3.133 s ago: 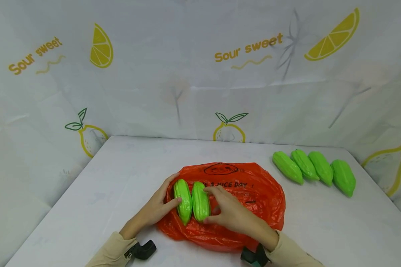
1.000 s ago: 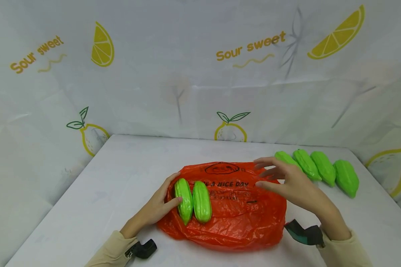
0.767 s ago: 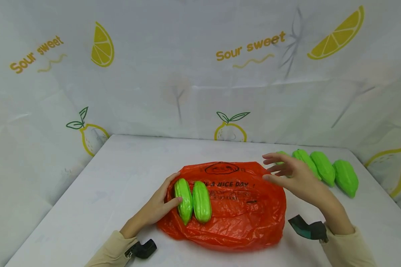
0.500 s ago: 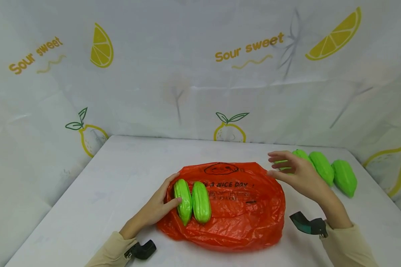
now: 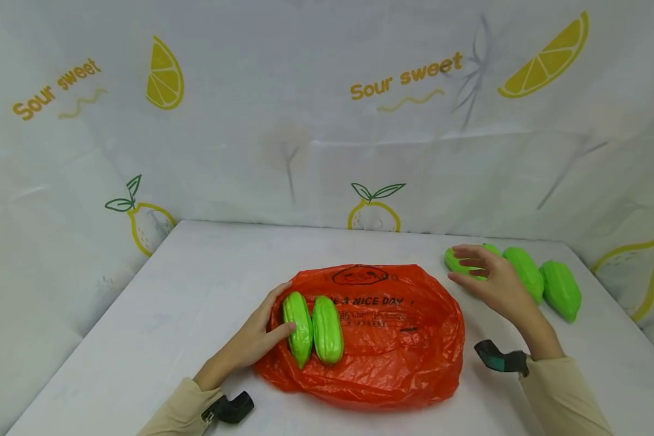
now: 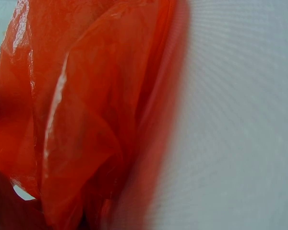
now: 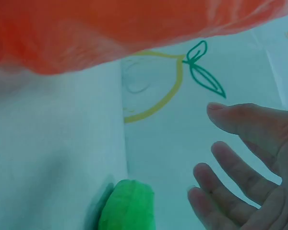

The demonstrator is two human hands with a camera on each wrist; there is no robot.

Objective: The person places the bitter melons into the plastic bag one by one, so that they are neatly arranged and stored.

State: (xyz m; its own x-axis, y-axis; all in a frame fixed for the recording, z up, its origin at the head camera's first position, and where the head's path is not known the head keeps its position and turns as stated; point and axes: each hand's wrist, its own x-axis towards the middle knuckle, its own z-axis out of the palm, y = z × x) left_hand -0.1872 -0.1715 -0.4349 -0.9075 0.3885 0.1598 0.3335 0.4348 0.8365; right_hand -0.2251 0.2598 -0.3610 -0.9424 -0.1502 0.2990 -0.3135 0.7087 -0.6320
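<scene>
My left hand [image 5: 256, 336] holds the left side of a red plastic bag [image 5: 392, 375], its thumb over the bag's edge and touching a green ridged fruit that looks like a star fruit [image 5: 298, 330]. A second such fruit [image 5: 327, 332] lies right beside it on the bag. In the left wrist view crumpled red plastic [image 6: 96, 115] fills the left half. My right hand [image 5: 493, 281], fingers spread and holding nothing, hovers by the leftmost fruit [image 5: 453, 259] of a row at the back right. The right wrist view shows that hand [image 7: 249, 167] apart from a green fruit [image 7: 128, 206].
Behind my right hand the row continues with more green fruits, one at the middle [image 5: 523, 272] and one at the right end [image 5: 560, 290]. A white table [image 5: 142, 339] lies beneath everything. A white sheet with lemon prints [image 5: 283, 91] hangs behind and at both sides.
My right hand has left the second fruit on the bag and travelled right and back to the row, fingers still spread. My left hand has stayed in place.
</scene>
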